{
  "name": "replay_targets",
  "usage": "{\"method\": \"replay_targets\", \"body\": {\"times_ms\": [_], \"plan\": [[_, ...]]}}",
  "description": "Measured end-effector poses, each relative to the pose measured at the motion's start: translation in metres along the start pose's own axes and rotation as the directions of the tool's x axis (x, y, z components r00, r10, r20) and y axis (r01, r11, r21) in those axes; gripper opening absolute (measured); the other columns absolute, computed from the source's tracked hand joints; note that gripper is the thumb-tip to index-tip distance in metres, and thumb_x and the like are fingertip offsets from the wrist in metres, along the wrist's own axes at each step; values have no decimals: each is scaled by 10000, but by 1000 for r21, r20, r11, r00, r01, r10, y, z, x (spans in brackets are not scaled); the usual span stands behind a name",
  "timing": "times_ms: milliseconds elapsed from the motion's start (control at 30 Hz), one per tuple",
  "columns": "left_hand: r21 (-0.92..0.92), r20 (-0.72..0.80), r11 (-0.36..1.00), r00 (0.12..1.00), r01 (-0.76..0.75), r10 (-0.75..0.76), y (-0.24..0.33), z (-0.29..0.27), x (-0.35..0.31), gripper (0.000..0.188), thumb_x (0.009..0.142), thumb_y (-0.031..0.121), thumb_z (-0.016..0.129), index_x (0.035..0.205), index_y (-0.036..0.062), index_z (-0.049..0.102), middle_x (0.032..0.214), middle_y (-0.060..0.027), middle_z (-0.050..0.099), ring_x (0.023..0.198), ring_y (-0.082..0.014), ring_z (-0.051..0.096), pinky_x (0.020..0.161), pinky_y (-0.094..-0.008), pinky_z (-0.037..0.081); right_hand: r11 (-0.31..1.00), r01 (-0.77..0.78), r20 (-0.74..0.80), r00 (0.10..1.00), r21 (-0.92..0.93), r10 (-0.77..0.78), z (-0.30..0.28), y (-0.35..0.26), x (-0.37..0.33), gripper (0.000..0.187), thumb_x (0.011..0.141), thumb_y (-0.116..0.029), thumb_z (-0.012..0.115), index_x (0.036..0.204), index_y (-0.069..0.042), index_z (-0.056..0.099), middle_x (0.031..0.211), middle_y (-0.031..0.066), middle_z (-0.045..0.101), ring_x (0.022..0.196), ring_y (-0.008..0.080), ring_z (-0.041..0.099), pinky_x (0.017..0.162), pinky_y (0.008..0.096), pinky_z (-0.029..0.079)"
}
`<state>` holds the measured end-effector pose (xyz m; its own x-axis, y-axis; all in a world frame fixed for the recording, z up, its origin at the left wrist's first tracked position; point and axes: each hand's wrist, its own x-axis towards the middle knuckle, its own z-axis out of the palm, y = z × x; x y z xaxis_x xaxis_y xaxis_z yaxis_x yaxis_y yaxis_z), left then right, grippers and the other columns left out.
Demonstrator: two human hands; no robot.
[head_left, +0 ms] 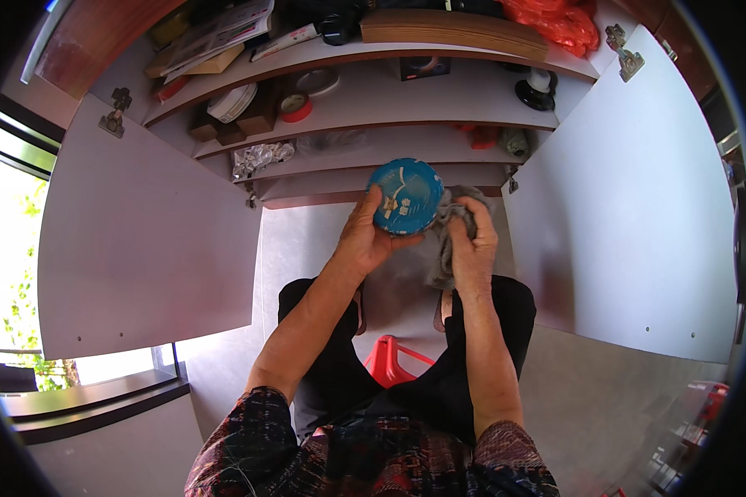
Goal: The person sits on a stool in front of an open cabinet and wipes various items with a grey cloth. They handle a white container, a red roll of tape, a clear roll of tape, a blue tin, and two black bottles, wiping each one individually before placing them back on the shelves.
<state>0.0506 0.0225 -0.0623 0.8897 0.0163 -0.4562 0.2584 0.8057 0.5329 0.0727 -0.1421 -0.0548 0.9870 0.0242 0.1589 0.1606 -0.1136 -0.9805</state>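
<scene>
In front of the open cabinet, my left hand grips a round blue tin with a scuffed printed face turned up toward me. The thumb lies over its left edge and the fingers reach beneath it. My right hand is closed around a crumpled grey cloth, which meets the right edge of the tin. Part of the cloth hangs down below that hand. The underside of the tin is hidden.
Cabinet doors stand open at left and right. Shelves hold a red tape roll, a black-based object, a red plastic bag and papers. A red stool is beneath me. A window is at left.
</scene>
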Motion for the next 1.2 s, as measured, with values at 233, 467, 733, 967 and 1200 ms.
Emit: {"method": "replay_targets", "body": {"times_ms": [233,467,733,967,1200], "plan": [[177,37,984,999,-10,3,3,10,-12,656,842,457,602,1300,64,345,1237,-177,473,1097,-344,539,777,-598,512,952,257,-131,951,-166,-279,-13,-22,1,199,796,11,586,986,-39,620,928,85,605,874,182,570,779,291,450],[368,64,929,998,-38,15,-6,10,-11,687,812,411,660,1302,75,316,1193,-170,484,978,-309,597,657,-482,577,713,348,64,917,-608,-393,-9,-9,-1,292,713,-45,660,989,-142,660,980,164,533,924,343,507,791,408,450],[498,149,866,988,-50,-29,-7,7,-15,726,734,115,737,1334,46,334,1179,-144,514,1083,-284,542,779,-427,551,744,500,163,861,-444,-481,-7,-26,-5,319,691,-11,657,978,-150,668,990,143,550,926,339,519,788,396,445],[655,137,755,978,29,-157,-1,14,-26,697,701,114,740,1304,15,404,1125,-83,575,982,-192,573,774,-310,508,577,617,379,786,-535,-489,15,-26,-3,296,680,-152,678,969,-214,680,1018,150,531,893,314,506,766,431,410],[750,204,660,966,-49,-160,0,18,-26,659,693,119,742,1274,48,439,1078,-90,592,935,-191,589,686,-297,528,971,100,244,969,-219,-45,-19,-4,30,208,818,-123,594,1009,-48,626,874,123,626,775,226,594,725,304,466]]}}
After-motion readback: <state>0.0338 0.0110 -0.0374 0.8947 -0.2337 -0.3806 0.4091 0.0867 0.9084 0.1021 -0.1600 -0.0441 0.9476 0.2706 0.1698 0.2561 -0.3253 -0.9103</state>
